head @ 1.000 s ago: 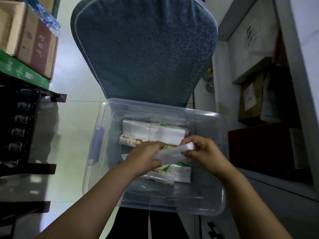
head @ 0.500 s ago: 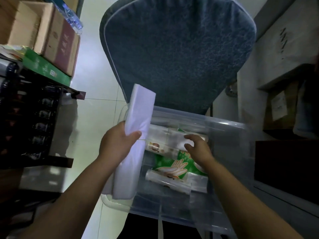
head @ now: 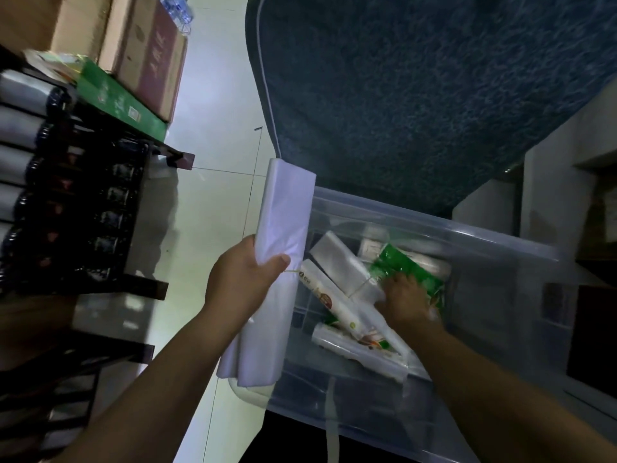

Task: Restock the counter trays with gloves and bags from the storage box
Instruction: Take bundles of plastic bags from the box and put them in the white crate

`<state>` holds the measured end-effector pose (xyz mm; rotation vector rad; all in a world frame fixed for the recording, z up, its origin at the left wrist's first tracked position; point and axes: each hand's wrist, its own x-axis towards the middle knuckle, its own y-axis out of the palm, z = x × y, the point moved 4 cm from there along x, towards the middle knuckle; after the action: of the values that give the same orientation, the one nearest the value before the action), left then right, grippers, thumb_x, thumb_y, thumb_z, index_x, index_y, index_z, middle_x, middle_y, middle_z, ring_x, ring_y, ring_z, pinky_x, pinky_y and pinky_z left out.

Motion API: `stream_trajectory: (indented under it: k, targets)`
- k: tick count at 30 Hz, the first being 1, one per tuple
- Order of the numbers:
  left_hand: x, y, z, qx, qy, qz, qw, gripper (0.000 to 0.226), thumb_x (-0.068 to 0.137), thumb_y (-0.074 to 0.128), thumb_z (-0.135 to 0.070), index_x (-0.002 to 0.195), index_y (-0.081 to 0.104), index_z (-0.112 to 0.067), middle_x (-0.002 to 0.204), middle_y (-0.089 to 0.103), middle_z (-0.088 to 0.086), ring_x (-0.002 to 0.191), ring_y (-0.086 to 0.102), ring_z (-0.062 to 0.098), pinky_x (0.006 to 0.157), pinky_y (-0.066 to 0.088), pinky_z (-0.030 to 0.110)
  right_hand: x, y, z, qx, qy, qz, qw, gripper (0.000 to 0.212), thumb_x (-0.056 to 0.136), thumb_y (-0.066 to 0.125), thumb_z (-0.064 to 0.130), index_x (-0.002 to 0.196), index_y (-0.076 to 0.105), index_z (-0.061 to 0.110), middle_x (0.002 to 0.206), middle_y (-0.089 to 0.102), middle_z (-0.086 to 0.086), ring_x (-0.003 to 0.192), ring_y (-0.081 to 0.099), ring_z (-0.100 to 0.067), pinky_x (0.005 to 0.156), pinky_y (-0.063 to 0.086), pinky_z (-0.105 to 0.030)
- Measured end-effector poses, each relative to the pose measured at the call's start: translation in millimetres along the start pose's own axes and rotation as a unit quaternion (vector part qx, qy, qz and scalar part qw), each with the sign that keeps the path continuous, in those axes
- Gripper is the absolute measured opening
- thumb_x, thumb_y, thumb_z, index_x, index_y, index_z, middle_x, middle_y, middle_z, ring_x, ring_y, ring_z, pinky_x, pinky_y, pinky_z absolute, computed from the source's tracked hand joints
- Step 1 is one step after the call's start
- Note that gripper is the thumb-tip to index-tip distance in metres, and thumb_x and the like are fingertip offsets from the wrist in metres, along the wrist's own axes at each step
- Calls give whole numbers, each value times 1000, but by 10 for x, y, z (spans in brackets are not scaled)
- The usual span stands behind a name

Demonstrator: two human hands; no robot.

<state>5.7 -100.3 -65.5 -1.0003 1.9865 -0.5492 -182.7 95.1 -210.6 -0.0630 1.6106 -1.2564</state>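
- Since half a second ago, the right hand (head: 404, 299) is pushing further right inside the storage box (head: 434, 225), and the printed rolls (head: 327, 302) are slanting.
- Left hand (head: 240, 279) is gripping one folded bag bundle (head: 287, 208), standing upright beside the box's left rim.
- One green glove pack (head: 407, 265) is lying diagonally under the right fingertips; whether they are closing on it, I cannot tell.
- Two printed rolls are lying between the hands.

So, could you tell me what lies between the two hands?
In the head view, a printed roll and a clear bag pack, both in the box, lie between the left hand, gripping a white bag bundle, and the right hand.
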Motion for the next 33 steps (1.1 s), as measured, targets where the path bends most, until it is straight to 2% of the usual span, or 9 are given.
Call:
stream_trajectory:
  k: [2, 4, 13, 18, 22, 27, 29, 31, 33]
  targets:
    - [-16, -6, 0, -5, -5, 4, 1000, 17, 76, 63, -42, 86, 56, -31, 76, 60, -15, 68, 57, 8, 52, 36, 22, -140, 20, 34, 122, 29, 11, 992, 31, 82, 58, 20, 112, 53, 13, 114, 60, -15, 101, 57, -30, 76, 43, -31]
    - [-35, -15, -23, -4, -4, 9, 1000, 15, 76, 63, -43, 83, 55, -32, 76, 59, -16, 68, 57, 8, 53, 38, 23, -286, 10, 89, 135, 36, 7, 990, 30, 84, 53, 18, 113, 47, 14, 102, 66, -15, 90, 63, -30, 65, 37, -28]
    - [-321, -114, -557, 12, 67, 57, 996, 17, 78, 63, -40, 87, 54, -30, 78, 59, -8, 69, 57, 13, 56, 40, 24, -1170, -641, -56, 141, 43, -100, 984, 29, 82, 53, 20, 111, 50, 15, 96, 69, -16, 88, 62, -36, 62, 44, -34]
    - [-612, -173, -1051, 21, 131, 84, 988, 17, 79, 64, -40, 87, 55, -28, 77, 57, -9, 71, 56, 20, 59, 39, 29, -1986, -1275, -266, 205, 105, -253, 940, 20, 79, 60, 22, 95, 51, 15, 72, 68, -12, 66, 62, -38, 50, 28, -28]
    - [-902, -58, -1496, -21, 180, 133, 974, 23, 80, 67, -33, 96, 60, -18, 86, 62, -3, 79, 58, 23, 64, 39, 29, -2732, -1561, -457, 290, 192, -344, 872, 16, 77, 59, 23, 83, 44, 23, 64, 64, -10, 61, 59, -38, 48, 35, -33]
    - [-1339, 301, -2108, -75, 226, 217, 947, 17, 78, 70, -22, 91, 60, -16, 80, 65, 0, 72, 62, 18, 59, 45, 26, -3645, -1702, -768, 438, 268, -440, 737, 16, 81, 58, 23, 77, 44, 29, 64, 59, 4, 58, 57, -17, 53, 46, -37]
    - [-1568, 452, -2337, -78, 242, 243, 936, 22, 76, 72, -24, 93, 61, -14, 84, 66, 2, 77, 64, 23, 67, 49, 32, -4018, -1734, -915, 460, 293, -491, 680, 18, 80, 59, 18, 74, 45, 29, 64, 56, 6, 58, 54, -7, 53, 46, -31]
    - [-1830, 600, -2549, -78, 262, 268, 924, 26, 73, 73, -28, 92, 60, -15, 86, 65, 3, 77, 62, 23, 71, 49, 34, -4391, -1760, -1064, 470, 304, -544, 625, 21, 79, 60, 14, 73, 46, 27, 66, 53, 6, 58, 51, -2, 50, 42, -14]
    - [-2098, 737, -2742, -68, 296, 286, 909, 27, 76, 73, -24, 97, 60, -14, 81, 63, -2, 72, 59, 17, 65, 45, 30, -4759, -1765, -1228, 473, 316, -589, 574, 22, 80, 62, 14, 73, 46, 27, 71, 53, 3, 60, 50, 4, 51, 42, -8]
